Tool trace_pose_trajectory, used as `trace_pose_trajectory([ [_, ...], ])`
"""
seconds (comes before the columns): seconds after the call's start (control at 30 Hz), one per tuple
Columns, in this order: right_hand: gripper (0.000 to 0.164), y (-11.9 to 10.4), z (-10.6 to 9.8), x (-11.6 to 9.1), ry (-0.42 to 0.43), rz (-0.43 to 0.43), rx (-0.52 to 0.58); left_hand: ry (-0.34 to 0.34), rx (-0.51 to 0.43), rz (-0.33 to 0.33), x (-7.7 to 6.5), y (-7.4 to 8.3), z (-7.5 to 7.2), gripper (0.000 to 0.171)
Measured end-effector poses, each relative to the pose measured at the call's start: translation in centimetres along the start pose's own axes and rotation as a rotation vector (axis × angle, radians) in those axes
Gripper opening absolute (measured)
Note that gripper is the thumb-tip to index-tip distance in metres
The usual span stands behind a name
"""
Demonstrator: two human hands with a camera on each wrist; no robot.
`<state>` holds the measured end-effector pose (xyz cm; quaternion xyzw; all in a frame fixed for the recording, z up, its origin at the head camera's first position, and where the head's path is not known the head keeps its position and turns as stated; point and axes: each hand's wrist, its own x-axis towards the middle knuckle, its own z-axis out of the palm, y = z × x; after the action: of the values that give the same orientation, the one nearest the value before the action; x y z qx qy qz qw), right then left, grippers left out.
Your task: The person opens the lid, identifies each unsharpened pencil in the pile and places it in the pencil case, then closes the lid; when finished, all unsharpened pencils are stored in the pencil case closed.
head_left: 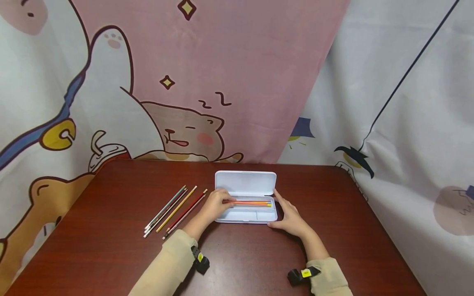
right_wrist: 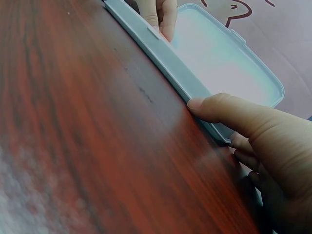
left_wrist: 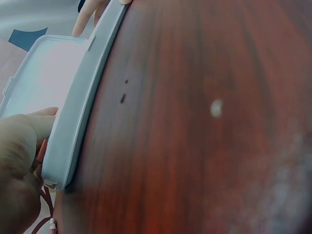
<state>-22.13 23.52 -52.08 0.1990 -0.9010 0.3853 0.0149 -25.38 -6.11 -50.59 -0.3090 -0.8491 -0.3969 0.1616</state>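
L hand point(head_left: 217, 203) pinches slim orange-yellow pencils point(head_left: 252, 202) in open white rectangular plastic case point(head_left: 238, 216); R hand point(head_left: 291, 218) grips its R end. More thin multicol. pencils point(head_left: 176, 209) lie L of it on red-brown wood bench point(head_left: 244, 255).

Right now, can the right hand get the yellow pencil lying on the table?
Probably not easily: the right hand is holding the right end of the white pencil case, and the case and left hand are between it and the yellow pencil.
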Motion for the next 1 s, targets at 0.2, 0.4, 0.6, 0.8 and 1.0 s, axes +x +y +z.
trace_pose_trajectory([
  [0.2, 0.113, 0.2, 0.0, 0.0, 0.002, -0.004, -0.006, -0.016, -0.004, -0.001, 0.1, -0.1, 0.1, 0.016],
  [0.4, 0.113, 0.3, 0.0, 0.0, 0.0, -0.005, -0.012, -0.024, 0.006, -0.019, 0.1, -0.1, 0.1, 0.015],
  [0.6, 0.113, 0.2, 0.0, 0.1, -0.003, 0.002, -0.011, -0.026, 0.013, -0.045, 0.0, 0.1, 0.1, 0.014],
  [0.8, 0.113, 0.2, 0.0, 0.2, -0.001, 0.013, -0.011, -0.027, 0.011, -0.071, -0.1, 0.2, 0.0, 0.014],
  [1.0, 0.113, 0.3, 0.1, 0.1, 0.0, 0.001, -0.022, 0.02, 0.021, -0.055, -1.1, 1.0, -1.0, 0.016],
])
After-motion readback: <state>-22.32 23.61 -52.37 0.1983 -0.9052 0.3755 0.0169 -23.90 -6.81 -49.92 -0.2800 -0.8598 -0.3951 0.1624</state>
